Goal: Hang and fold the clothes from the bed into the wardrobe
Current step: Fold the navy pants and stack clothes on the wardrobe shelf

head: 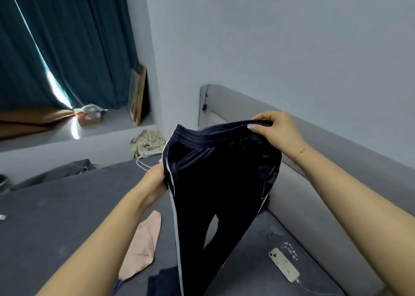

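Dark navy track trousers (215, 183) with white side stripes hang in the air above the grey bed (56, 217). My right hand (274, 127) grips the elastic waistband at its right end, fingers curled over the top. My left hand (155, 181) holds the left side seam just below the waistband, its fingers hidden behind the fabric. The legs trail down to the mattress. A pink garment (143, 246) lies flat on the bed under my left forearm, and a dark blue piece of cloth (161, 282) lies at the bottom edge.
A phone (284, 264) on a charging cable lies on the bed near the grey padded headboard (314, 138). A patterned drawstring bag (148, 145) sits at the far edge. Teal curtains (67, 48), a window ledge and a leaning wooden frame (138, 93) stand at left.
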A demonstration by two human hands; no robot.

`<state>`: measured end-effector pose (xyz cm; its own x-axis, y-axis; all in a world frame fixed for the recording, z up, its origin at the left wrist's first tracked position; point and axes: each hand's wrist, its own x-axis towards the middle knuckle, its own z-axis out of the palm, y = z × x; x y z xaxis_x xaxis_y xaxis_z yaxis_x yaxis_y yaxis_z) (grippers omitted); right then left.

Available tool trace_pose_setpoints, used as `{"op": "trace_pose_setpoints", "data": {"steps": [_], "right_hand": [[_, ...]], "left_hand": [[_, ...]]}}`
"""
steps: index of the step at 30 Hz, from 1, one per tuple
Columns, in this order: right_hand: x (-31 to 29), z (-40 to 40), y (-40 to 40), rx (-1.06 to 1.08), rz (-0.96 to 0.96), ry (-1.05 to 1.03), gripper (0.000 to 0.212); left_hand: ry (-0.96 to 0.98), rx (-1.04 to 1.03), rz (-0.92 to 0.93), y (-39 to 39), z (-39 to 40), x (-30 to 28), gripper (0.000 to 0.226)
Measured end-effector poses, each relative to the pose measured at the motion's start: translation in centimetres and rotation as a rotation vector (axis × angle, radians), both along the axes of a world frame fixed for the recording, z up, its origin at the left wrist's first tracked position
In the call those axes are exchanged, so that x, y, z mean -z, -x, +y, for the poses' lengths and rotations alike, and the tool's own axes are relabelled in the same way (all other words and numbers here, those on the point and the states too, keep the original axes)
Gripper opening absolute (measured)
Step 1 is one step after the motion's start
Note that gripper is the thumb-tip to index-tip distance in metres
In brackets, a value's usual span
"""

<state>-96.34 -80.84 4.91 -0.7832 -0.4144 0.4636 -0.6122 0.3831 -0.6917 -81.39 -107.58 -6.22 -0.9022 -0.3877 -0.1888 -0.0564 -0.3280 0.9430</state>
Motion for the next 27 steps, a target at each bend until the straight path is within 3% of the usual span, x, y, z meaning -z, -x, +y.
{"op": "trace_pose_setpoints", "data": {"steps": [1,3,5,7,9,11,14,19,22,27], "right_hand": [[-0.9,0.0,0.3,0.019,0.016,0.004,0.009],[-2.5,0.4,1.2,0.086,0.057,0.014,0.01],[-3.9,1.5,2.4,0.164,0.081,0.003,0.011],[-5.0,3.4,3.9,0.204,0.072,-0.024,0.013],[-6.1,5.9,5.7,0.215,0.079,-0.045,0.013],[-7.4,8.7,7.8,0.231,0.124,-0.09,0.015],[-9.8,13.3,10.7,0.287,0.163,-0.089,0.02],[-15.2,19.3,12.7,0.386,0.216,0.084,0.012],[-17.9,21.1,11.5,0.382,0.219,0.193,0.013],[-19.6,20.4,5.1,0.17,0.073,0.314,0.013]], "left_hand": [[-0.106,-0.005,0.021,0.8,0.4,-1.6,0.032],[-0.21,0.115,0.124,2.2,1.3,-4.8,0.061],[-0.116,0.297,0.133,3.5,2.1,-7.5,0.078],[0.162,0.323,0.054,5.8,3.5,-9.0,0.075],[0.389,0.158,0.076,9.4,5.3,-10.5,0.063],[0.32,0.075,0.087,13.5,7.0,-12.4,0.048],[0.206,0.215,0.063,19.0,9.6,-16.3,0.052],[0.153,0.227,0.268,25.5,14.8,-23.3,0.049],[0.118,0.243,0.401,26.2,16.4,-26.6,0.043],[0.081,0.298,0.51,21.4,14.7,-28.2,0.033]]}}
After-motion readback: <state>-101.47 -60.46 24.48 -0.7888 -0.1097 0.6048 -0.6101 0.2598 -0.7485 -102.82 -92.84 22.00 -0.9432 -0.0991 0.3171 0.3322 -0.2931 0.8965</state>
